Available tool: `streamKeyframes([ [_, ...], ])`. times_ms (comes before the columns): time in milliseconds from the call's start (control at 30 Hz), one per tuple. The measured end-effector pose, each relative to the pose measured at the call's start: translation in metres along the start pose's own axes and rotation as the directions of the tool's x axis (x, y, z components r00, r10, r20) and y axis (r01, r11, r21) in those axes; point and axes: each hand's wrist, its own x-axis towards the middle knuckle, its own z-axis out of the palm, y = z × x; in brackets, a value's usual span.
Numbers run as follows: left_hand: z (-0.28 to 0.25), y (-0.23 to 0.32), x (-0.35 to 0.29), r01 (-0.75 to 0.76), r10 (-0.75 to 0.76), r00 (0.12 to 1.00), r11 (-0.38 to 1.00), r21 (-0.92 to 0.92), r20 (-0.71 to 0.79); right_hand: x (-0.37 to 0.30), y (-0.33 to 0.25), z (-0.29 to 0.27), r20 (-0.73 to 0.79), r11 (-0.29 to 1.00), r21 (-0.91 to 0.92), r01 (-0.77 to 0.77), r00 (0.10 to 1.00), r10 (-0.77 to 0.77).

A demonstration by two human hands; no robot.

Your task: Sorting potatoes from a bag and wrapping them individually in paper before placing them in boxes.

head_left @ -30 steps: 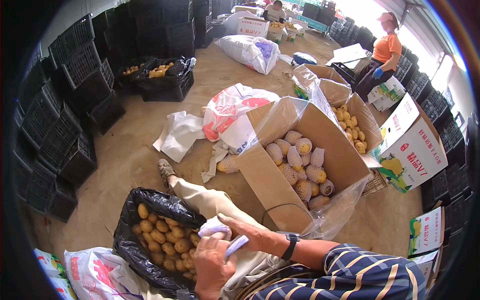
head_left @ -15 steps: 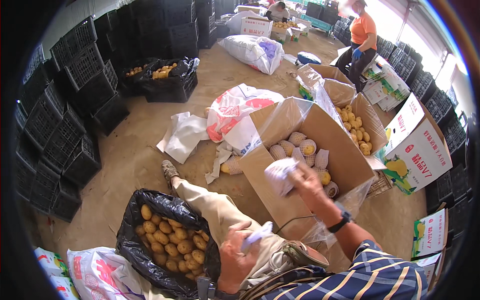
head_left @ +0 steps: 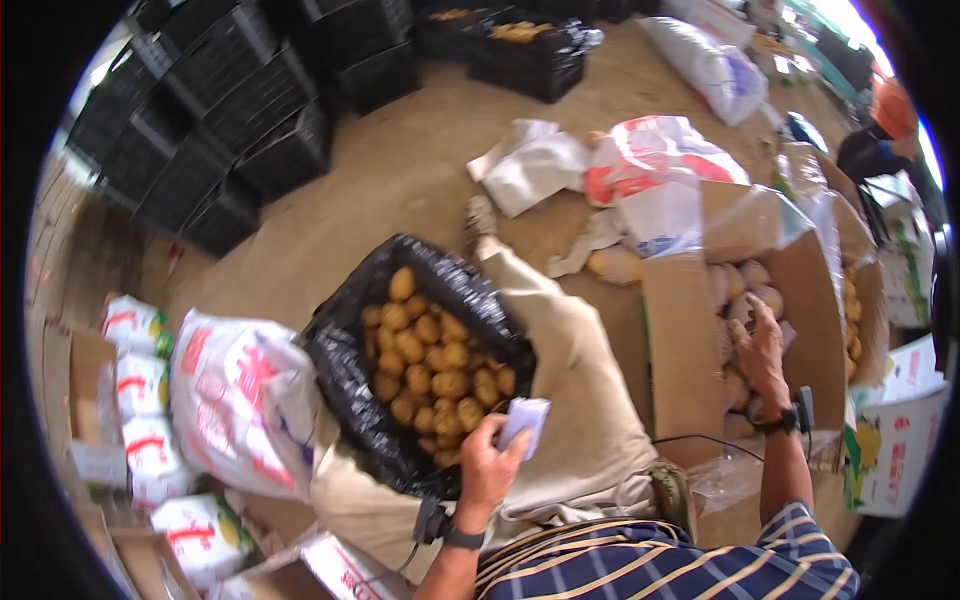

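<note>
A: Left hand [head_left: 488,470]?
B: In front of the torso, left fingers [head_left: 488,432] bent in a pinch. Left forearm [head_left: 452,574] comes up from the lower edge.
A: Right hand [head_left: 763,355]?
B: Well apart from the left, reached farther out, palm down-ish. Right fingers [head_left: 767,318] spread, slightly curled.
A: Wrists?
B: Left wrist [head_left: 470,517], right wrist [head_left: 773,402]: both roughly straight.
A: Right forearm [head_left: 786,470]?
B: Near upright in view.

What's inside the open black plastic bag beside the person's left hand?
Rounded, yellow-brown potatoes show inside the open, shiny black plastic bag. They cover whatever lies deeper. The bare left hand, holding a flat lilac sleeve, hides part of the bag's edge.
</note>
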Motion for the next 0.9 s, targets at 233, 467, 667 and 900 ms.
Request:
streamKeyframes([
  [233, 0.008, 0.006, 0.022, 0.007, 0.014, 0.953, 0.998, -0.066, 0.303, -0.044, -0.237, 0.013, 0.377, 0.705, 0.610, 0.361, 0.651, -0.659],
  [467, -0.040, -0.069, 0.057, 0.081, -0.040, 0.983, 0.970, 0.229, -0.177, -0.050, -0.264, 0.066, 0.615, 0.828, 0.518, 0.214, 0.580, -0.534],
  [667, -0.040, -0.159, 0.112, 0.205, -0.075, 0.956, 0.862, 0.464, -0.283, -0.046, -0.252, 0.099, 0.580, 0.761, 0.617, -0.202, 0.770, -0.265],
  [900, -0.027, -0.176, 0.126, 0.126, 0.037, 0.956, 0.845, 0.520, -0.292, -0.042, -0.258, 0.103, 0.658, 0.720, 0.586, -0.372, 0.736, -0.155],
])
